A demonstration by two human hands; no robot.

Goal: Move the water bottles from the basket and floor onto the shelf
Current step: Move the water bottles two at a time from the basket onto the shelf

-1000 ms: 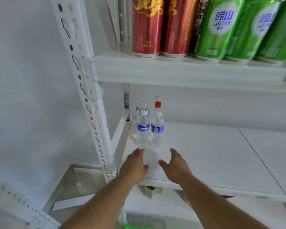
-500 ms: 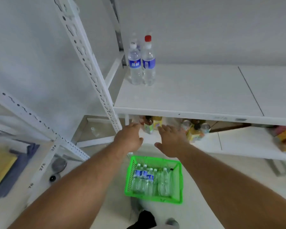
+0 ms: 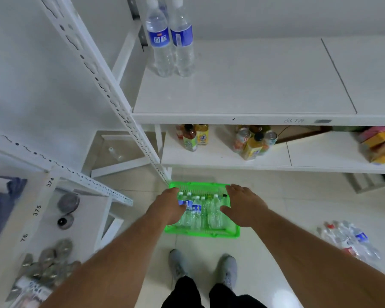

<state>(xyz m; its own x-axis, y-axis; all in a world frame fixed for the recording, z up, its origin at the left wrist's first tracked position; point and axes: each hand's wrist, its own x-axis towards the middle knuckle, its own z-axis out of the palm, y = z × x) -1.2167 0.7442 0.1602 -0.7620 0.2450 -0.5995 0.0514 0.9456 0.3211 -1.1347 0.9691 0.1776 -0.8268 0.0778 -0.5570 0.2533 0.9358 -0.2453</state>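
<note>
Below, green basket on pale tiled floor; left hand, right hand spread, empty.

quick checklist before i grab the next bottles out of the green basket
1. Left hand free, holds nothing: ok.
2. Right hand free, fingers spread: ok.
3. Clear plastic water bottles upright in the green plastic basket: ok.
4. Hands over the basket: ok.
5. Bare room on the white shelf board beside the two standing blue-labelled bottles: ok.
6. Caps tight: cannot tell.
</note>
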